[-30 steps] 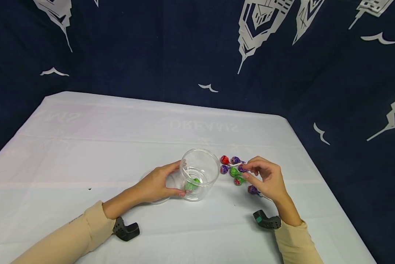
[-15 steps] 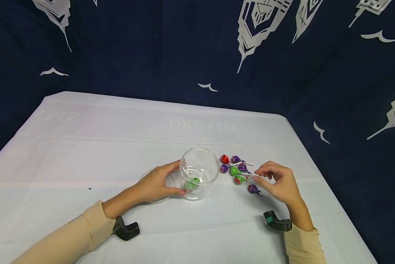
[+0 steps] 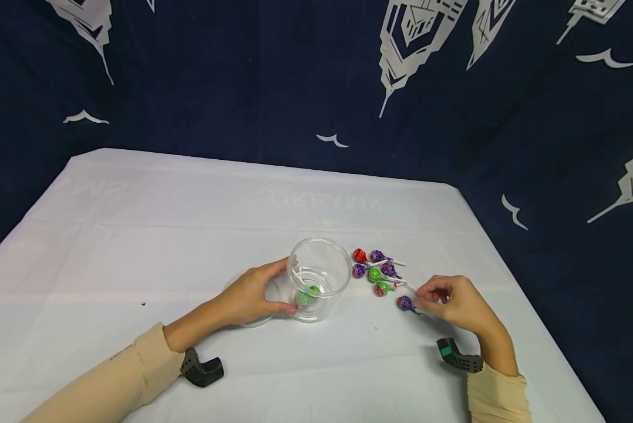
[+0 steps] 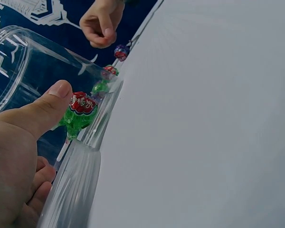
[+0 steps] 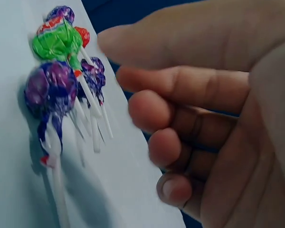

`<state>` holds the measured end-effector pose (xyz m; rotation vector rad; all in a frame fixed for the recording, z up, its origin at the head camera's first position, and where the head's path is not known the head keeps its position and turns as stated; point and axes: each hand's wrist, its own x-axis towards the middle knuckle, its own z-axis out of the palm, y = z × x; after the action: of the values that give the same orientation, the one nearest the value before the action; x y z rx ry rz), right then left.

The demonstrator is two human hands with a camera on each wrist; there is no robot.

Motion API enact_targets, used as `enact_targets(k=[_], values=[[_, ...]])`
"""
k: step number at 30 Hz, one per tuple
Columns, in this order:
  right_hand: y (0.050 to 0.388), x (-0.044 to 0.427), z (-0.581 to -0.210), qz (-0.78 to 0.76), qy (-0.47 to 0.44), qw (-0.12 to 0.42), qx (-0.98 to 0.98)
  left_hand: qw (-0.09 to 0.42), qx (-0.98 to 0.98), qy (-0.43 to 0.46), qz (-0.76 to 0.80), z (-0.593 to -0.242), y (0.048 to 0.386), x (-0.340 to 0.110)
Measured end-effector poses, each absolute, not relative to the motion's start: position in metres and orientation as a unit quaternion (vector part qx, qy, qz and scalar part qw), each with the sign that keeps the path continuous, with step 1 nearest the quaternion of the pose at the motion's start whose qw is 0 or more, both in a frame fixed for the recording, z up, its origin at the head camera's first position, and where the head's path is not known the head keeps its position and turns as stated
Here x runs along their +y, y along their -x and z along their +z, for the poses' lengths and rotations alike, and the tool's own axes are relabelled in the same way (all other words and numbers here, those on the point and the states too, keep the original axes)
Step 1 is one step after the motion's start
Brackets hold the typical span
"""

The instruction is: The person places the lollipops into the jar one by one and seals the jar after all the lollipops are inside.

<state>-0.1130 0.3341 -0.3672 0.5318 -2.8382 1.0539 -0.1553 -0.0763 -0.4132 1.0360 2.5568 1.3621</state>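
My left hand [image 3: 253,296] grips the side of a clear plastic jar [image 3: 320,308], which stands upright with its mouth up. Inside lies a green-and-red wrapped lollipop [image 4: 80,111], its white stick leaning against the wall. To the right, my right hand [image 3: 456,302] hovers at the sticks, with fingers loosely curled and a gap between thumb and forefinger; nothing is held there in the right wrist view. Nearest to it is a purple lollipop [image 5: 51,90] lying apart from the others. A bunch of lollipops holds a red one [image 3: 359,255], green ones [image 3: 376,275] and purple ones [image 3: 377,255].
A clear round plastic piece [image 3: 255,322], partly hidden by my left hand, lies beside the jar. White cloth [image 3: 163,247] covers the table, and a dark blue patterned curtain [image 3: 216,88] hangs behind. A small dark speck [image 3: 143,304] lies at left.
My right hand has drawn back from the bunch, moving right and toward me to the single purple lollipop. The left hand and the jar stay in place.
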Motion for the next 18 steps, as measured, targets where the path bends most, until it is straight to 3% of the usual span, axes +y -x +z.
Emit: enact_targets(k=[8,18], values=[[0.114,0.342,-0.37,0.33,-0.145,-0.02,-0.933,0.025,0.837,-0.336,0.43,-0.413,0.154,-0.079],[0.107,0.352,-0.377,0.335,-0.12,-0.031,-0.934,0.026,0.831,-0.341,0.438,-0.413,0.156,-0.077]])
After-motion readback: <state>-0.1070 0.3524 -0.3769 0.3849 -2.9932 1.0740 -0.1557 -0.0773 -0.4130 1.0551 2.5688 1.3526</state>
